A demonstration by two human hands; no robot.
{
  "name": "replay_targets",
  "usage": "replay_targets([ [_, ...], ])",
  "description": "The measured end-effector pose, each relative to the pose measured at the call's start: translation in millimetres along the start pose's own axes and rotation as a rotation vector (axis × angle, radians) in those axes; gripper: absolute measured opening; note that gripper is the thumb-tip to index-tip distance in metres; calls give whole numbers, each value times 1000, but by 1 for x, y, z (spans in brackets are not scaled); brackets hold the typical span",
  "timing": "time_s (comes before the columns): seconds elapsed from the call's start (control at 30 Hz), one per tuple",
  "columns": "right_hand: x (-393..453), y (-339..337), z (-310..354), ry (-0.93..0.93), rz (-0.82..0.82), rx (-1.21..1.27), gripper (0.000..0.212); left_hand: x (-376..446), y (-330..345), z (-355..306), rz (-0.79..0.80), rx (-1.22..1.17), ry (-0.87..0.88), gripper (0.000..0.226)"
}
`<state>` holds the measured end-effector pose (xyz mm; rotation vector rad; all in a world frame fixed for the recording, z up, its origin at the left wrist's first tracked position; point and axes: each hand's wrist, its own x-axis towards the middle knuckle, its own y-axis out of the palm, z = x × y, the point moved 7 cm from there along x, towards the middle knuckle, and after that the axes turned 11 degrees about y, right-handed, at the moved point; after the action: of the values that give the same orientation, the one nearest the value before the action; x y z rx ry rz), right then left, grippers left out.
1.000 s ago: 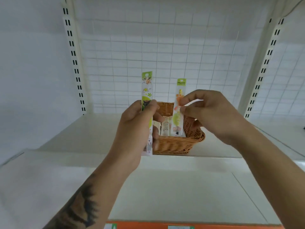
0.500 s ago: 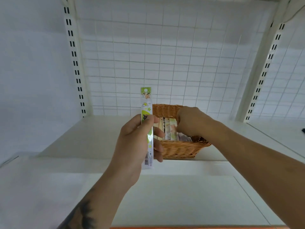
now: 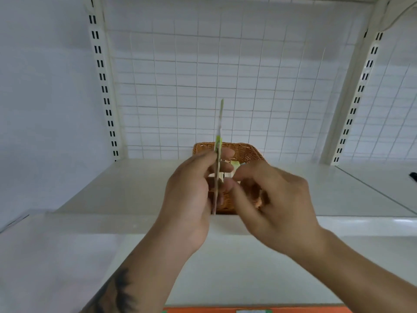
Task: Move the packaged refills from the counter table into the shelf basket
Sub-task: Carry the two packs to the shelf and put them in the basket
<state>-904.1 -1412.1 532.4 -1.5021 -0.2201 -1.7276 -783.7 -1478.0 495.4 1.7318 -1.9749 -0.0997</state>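
My right hand (image 3: 273, 197) had left the basket (image 3: 246, 152) empty, fingers loose, its refill dropped inside. My left hand (image 3: 191, 195) still gripped the last refill (image 3: 218, 159), now edge-on, ready to hand over.

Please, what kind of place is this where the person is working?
Probably a shop, or a mock shop display. The signs: a white retail shelf with slotted uprights and a wire grid back panel, and a wicker basket on it holding packaged refills, one refill gripped by the left hand.
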Motion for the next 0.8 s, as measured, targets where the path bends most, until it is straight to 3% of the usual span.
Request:
replay_targets([
  [0.2,-1,4,-7,24,35,23,8,-9,16,-10,83,11,89,24],
  [0.27,8,0,-12,121,78,133,11,-10,13,-18,87,106,171,24],
  [0.37,32,-4,-31,418,110,273,14,-13,-5,-31,67,538,441,21],
  [0.5,63,6,-77,803,186,221,16,-29,-50,-24,-56,1196,708,45],
  [0.6,65,25,-102,959,334,54,13,-37,-74,11,-8,1537,684,58],
  [0.7,58,48,-115,1013,475,-146,16,-35,-97,43,41,1679,552,68],
  [0.8,51,67,-123,999,555,-286,20,-32,-107,53,88,1731,545,68],
])
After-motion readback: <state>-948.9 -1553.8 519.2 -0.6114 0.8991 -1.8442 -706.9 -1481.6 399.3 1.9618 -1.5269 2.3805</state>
